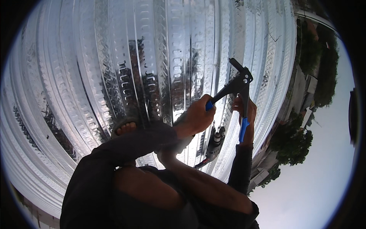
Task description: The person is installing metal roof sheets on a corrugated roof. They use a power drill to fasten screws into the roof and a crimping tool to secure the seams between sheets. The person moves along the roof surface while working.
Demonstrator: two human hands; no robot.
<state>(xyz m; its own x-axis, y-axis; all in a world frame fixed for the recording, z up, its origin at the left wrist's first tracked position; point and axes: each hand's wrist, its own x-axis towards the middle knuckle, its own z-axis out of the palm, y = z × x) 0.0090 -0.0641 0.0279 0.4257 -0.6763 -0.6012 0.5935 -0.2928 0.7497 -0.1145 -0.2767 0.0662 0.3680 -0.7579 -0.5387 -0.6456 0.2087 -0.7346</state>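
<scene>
Both hands were on it; I had the black metal hand riveter with two blue-ended handles [239,82] right of centre, in front of the silvery ribbed metal sheets [122,30], its handles spread in a wide V and its stubby nose angled up and to the left; whether that nose met the metal, I could not tell; the bare left hand [196,117] had its grip clenched around the blue end of the left handle; and the bare right hand [248,112], look, had its fingers curled around the dark upper stretch of the other handle, whose blue end hung down along the wrist! Just below, between the dark-sleeved left forearm [133,143] and the dark-sleeved right forearm [241,168], I spotted a dark power drill with a silvery chuck [214,147] lying on the ribs; over to the left, bare toes [126,128] showed close by the left forearm; away past the sheets' right edge, I picked out dark green trees [291,147] and a pale grey sky [316,168].
</scene>
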